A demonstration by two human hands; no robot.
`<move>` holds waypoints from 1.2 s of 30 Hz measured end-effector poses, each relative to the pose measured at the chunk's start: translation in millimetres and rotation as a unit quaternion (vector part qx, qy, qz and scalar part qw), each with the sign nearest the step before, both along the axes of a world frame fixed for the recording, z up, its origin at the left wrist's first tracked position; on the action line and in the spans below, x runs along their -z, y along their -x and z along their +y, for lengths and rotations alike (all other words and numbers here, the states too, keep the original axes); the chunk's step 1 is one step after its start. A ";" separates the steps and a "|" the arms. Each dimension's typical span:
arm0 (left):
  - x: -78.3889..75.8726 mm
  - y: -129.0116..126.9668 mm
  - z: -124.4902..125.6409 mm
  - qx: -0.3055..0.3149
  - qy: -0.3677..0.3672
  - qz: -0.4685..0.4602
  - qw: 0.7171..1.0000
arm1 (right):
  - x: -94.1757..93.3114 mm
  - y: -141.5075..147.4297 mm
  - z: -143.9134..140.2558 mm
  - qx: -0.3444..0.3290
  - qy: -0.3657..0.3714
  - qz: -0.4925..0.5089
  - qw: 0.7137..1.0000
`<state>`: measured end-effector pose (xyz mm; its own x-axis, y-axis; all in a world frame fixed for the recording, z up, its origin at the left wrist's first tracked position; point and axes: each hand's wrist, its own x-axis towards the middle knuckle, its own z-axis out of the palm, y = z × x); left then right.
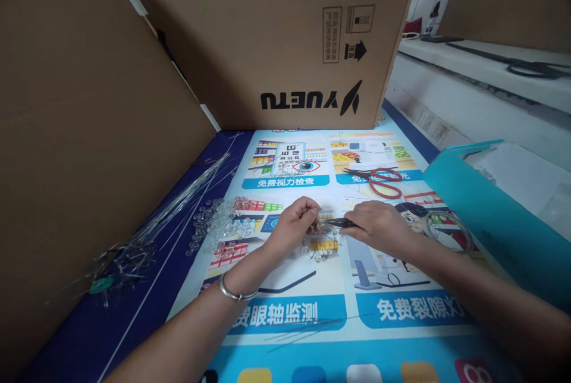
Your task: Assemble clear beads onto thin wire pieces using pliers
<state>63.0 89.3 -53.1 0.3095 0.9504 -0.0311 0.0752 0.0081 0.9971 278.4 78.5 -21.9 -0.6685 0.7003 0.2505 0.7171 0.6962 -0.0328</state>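
My left hand is closed in a pinch on a clear beaded wire piece, whose beads and thin wire ends hang just below my fingers. My right hand grips a pair of dark needle-nose pliers. The tips point left and meet the work at my left fingertips; whether the jaws are closed on wire is too small to tell. Left of my hands lies a spread of loose clear beads. Beyond my right hand rest scissors with red handles.
Cardboard panels stand at the back and left. A bundle of thin wires lies on the left, and short wires lie in front. Beside my right forearm are a wire coil and a turquoise box. A printed sheet covers the table.
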 end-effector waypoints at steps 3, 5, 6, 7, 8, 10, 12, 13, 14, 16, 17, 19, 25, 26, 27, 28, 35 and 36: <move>-1.1 0.3 -0.6 0.000 -0.004 0.014 1.000 | 1.4 -0.2 0.1 0.001 0.002 0.007 1.000; -2.2 -0.2 -0.8 0.003 -0.010 0.016 1.000 | 2.3 -0.2 -0.1 0.001 0.006 0.019 1.000; -2.5 -0.6 -0.8 0.005 -0.014 0.016 1.000 | 2.9 -0.1 -0.2 0.000 0.009 0.027 1.000; -2.6 -1.0 -0.7 0.005 -0.018 0.017 1.000 | 3.9 0.1 -0.4 -0.001 0.013 0.035 0.999; -2.5 -1.3 -0.5 0.004 -0.023 0.019 1.000 | 5.1 0.4 -0.5 -0.002 0.018 0.043 0.999; -1.4 -1.5 -0.2 -0.001 -0.030 0.024 0.999 | 8.0 1.1 -0.8 -0.005 0.026 0.059 0.998; -0.5 -1.0 0.2 -0.001 -0.026 0.023 0.999 | 11.5 2.0 -1.2 -0.010 0.031 0.075 0.997; -0.4 -0.5 0.4 0.006 -0.016 0.017 1.000 | 13.3 2.4 -1.4 -0.013 0.032 0.083 0.996; -0.8 0.2 0.6 0.020 -0.002 0.005 1.000 | 15.1 2.7 -1.5 -0.015 0.032 0.092 0.995; -3.0 1.9 0.9 0.062 0.035 -0.028 0.997 | 18.3 2.8 -1.4 -0.014 0.031 0.108 0.994; -4.6 3.0 1.1 0.085 0.054 -0.045 0.994 | 19.6 2.7 -1.3 -0.013 0.032 0.115 0.993; -8.2 5.1 1.6 0.115 0.081 -0.069 0.988 | 21.5 2.0 -0.9 -0.011 0.036 0.123 0.992; -11.4 9.4 3.8 0.155 0.080 -0.041 0.984 | 23.5 -0.6 -0.7 -0.003 0.051 0.124 0.991; -10.6 9.6 4.3 0.162 0.072 -0.032 0.984 | 24.0 -0.8 -0.7 -0.002 0.051 0.125 0.991; -9.7 9.6 4.7 0.166 0.064 -0.024 0.984 | 24.6 -0.9 -0.5 -0.003 0.052 0.126 0.991; -8.8 9.4 5.0 0.168 0.056 -0.015 0.984 | 25.2 -1.0 -0.4 -0.004 0.051 0.127 0.991; -6.7 9.0 4.8 0.159 0.041 0.026 0.986 | 26.6 -0.1 -1.5 -0.010 0.049 0.137 0.989; -6.8 9.2 4.6 0.157 0.040 0.032 0.986 | 26.5 0.2 -1.9 -0.010 0.051 0.137 0.989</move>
